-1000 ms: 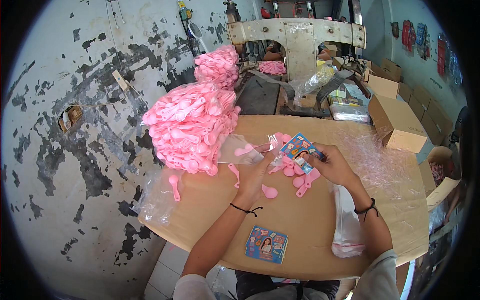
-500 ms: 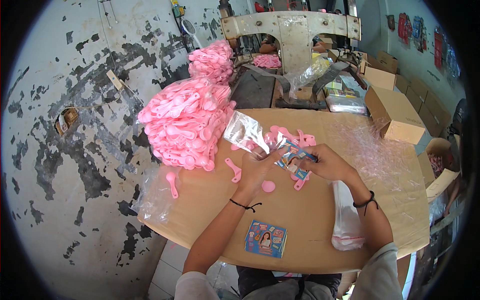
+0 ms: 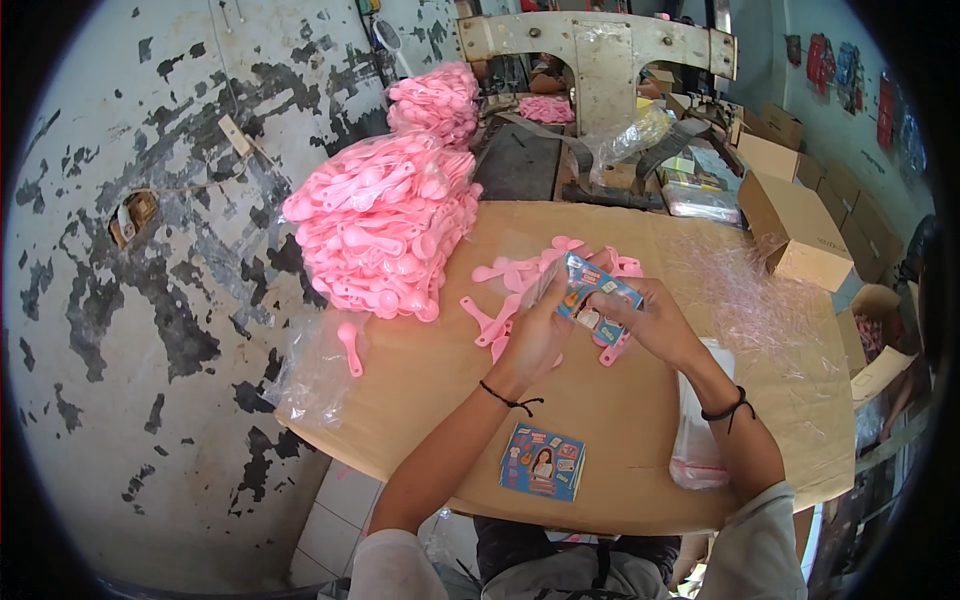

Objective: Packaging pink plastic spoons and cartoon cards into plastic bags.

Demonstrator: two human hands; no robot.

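Observation:
Above the middle of the table, both hands hold a blue printed card point(image 3: 582, 282), tilted, with a clear plastic bag point(image 3: 545, 284) around or against its left side; I cannot tell how far the card is inside. My left hand point(image 3: 540, 338) is closed on the bag at the card's left edge. My right hand point(image 3: 655, 318) grips the card's right part, thumb on its face. Loose pink plastic scoops point(image 3: 487, 320) lie beneath and behind the hands, some partly hidden. Near the front edge rests a stack of matching blue cards point(image 3: 541, 462). Flat clear bags point(image 3: 697, 440) lie beside my right forearm.
Large bagged heaps of pink scoops point(image 3: 385, 225) stand at the back left. One scoop point(image 3: 349, 348) lies on crumpled plastic film point(image 3: 312, 375) at the left. Plastic scraps point(image 3: 750, 300) cover the right of the brown table point(image 3: 640, 400). An open cardboard box point(image 3: 795, 230) stands behind them.
The bag, spread out to the left before, is now drawn in at the card. My left hand has moved right and up, closer to my right hand. The view has shifted slightly.

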